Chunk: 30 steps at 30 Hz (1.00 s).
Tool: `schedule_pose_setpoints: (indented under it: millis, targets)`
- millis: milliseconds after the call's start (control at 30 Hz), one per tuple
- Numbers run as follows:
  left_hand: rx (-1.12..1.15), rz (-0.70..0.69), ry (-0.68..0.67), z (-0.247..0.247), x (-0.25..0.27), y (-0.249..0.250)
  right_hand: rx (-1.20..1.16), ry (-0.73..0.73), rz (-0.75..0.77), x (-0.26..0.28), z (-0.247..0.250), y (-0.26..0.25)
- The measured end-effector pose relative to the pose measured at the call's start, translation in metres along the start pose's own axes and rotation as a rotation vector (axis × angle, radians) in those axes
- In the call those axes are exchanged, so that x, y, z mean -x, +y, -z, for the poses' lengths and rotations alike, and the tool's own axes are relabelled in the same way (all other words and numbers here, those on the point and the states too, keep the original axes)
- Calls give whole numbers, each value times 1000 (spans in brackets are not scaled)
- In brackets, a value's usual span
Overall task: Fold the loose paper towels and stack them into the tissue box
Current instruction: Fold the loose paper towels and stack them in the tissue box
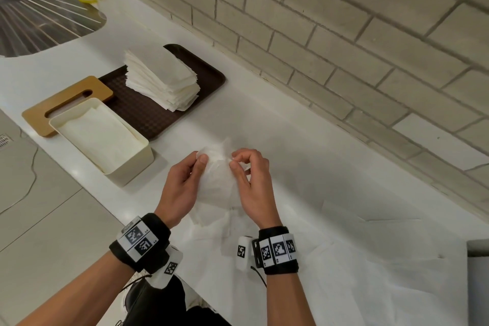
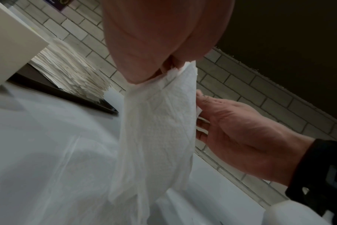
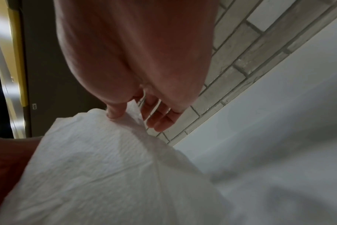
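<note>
In the middle of the head view we see the left hand (image 1: 182,188) and the right hand (image 1: 252,188) each pinching the top edge of one loose paper towel (image 1: 218,182), which hangs between them above the white counter (image 1: 304,140). At middle left sits the open tissue box (image 1: 132,164) with folded towels inside, beside a brown tray (image 1: 148,114) holding a stack of folded towels (image 1: 161,79).

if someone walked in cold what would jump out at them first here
Front and centre, the left hand and right hand each pinch a top corner of one loose paper towel, holding it up over the white counter. Behind them to the left, a tall stack of folded towels sits on a dark brown tray. In front of the tray stands the open cream tissue box, towels already inside.
</note>
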<state>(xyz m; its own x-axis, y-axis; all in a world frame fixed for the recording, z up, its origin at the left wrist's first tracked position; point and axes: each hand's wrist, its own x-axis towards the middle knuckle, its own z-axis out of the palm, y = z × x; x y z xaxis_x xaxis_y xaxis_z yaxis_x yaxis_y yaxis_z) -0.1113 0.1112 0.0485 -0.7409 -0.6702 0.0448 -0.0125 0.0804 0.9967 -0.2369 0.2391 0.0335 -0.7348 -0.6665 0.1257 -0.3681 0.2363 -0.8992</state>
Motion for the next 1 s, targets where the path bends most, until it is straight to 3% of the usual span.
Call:
schedule_pose_setpoints:
  millis: [133,267,433,500,633,833,1000]
  targets:
    - [33,52,15,2,-1,-5,-41,46,-48,2,8,-5]
    - [137,170,65,2,-1,-4,-66,161,26,7,23,-18]
    - [112,120,22,6,-6,9,-7,-105,198,19,59,-53]
    - [84,84,-31,3,-6,16,14,-127,242,17,65,-62]
    - [64,31,-117,-4,-4,22,46,-38,271,3,57,-60]
    - [162,70,-106,-19,9,35,82,92,233,-1,34,-43]
    - [53,53,-81,-18,10,16,41,246,167,2,16,-39]
